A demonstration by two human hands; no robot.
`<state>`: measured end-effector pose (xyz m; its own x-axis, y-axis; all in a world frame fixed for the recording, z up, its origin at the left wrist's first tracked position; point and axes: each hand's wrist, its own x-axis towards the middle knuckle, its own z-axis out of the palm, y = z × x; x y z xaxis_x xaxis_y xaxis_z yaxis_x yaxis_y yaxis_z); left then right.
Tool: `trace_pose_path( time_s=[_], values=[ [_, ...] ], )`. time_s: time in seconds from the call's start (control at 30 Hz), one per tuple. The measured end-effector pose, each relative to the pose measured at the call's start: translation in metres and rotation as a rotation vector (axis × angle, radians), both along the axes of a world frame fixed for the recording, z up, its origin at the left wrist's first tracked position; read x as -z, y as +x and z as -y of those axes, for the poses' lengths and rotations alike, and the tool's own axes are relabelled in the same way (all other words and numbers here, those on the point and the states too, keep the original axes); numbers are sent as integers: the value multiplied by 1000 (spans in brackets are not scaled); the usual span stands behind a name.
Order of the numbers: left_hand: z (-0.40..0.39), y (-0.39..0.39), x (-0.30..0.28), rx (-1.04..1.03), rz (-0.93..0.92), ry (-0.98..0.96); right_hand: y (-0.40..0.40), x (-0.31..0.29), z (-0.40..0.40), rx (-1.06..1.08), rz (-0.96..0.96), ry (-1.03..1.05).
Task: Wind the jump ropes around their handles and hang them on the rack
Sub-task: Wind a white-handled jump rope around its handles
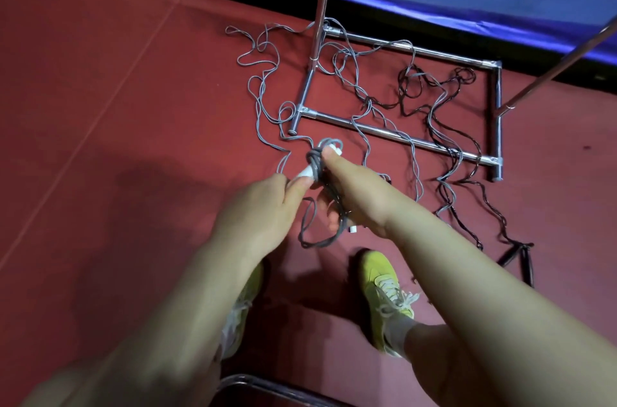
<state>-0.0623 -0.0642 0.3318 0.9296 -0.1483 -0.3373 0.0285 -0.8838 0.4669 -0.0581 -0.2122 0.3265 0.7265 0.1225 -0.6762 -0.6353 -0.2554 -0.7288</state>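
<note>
Left hand: the left hand (267, 206) pinches the near end of the white handle (305, 173) between thumb and fingertips.
Right hand: the right hand (354, 193) curls its fingers around loops of the grey rope (315, 159), thumb stretched forward along the handle toward its far tip.
Handle: it runs slantwise between the two hands, its far white tip poking out past the right thumb.
Winding: several turns of grey rope sit bunched round the middle of the handle, right at the grip; a loose loop hangs below the hands.
Second white piece: a small white end shows under the right palm; whether it is the other handle I cannot tell.
Loose rope: beyond the grip, the grey rope trails in tangles across the red floor (100, 106) and over the rack base.
Rack: the chrome rack (400, 136) stands just beyond the hands, its base bars on the floor and uprights rising out of view.
Black rope: a black jump rope (467, 173) lies to the right of the grip, through the rack base, its black handles (521, 259) on the floor well to the right of the right forearm.
Feet: yellow shoes (384, 286) stand below the hands.
</note>
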Motion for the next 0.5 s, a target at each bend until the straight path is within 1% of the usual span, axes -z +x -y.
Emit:
trace_pose_path(
  time_s=[0.07,0.13,0.17,0.23,0.3,0.33,0.4,0.47,0.5],
  values=[
    [3,-2,-3,80,85,105,0,0,0,52,15,11],
    [4,-3,-4,126,123,136,1,1,0,113,38,-12],
    [4,-3,-4,116,116,109,1,2,0,124,53,-23],
    [1,0,-1,65,50,-12,2,1,0,140,89,-25],
    [-2,2,2,16,-87,-199,2,1,1,159,117,0],
    [-1,3,3,-22,-185,-314,2,0,1,164,136,4],
    [3,2,-1,-152,-440,-563,2,-1,1,168,185,16],
    [5,3,-9,-301,-690,-734,2,-4,-1,208,218,84],
    [4,4,-14,-334,-786,-814,2,-6,-2,239,227,133]
  ],
)
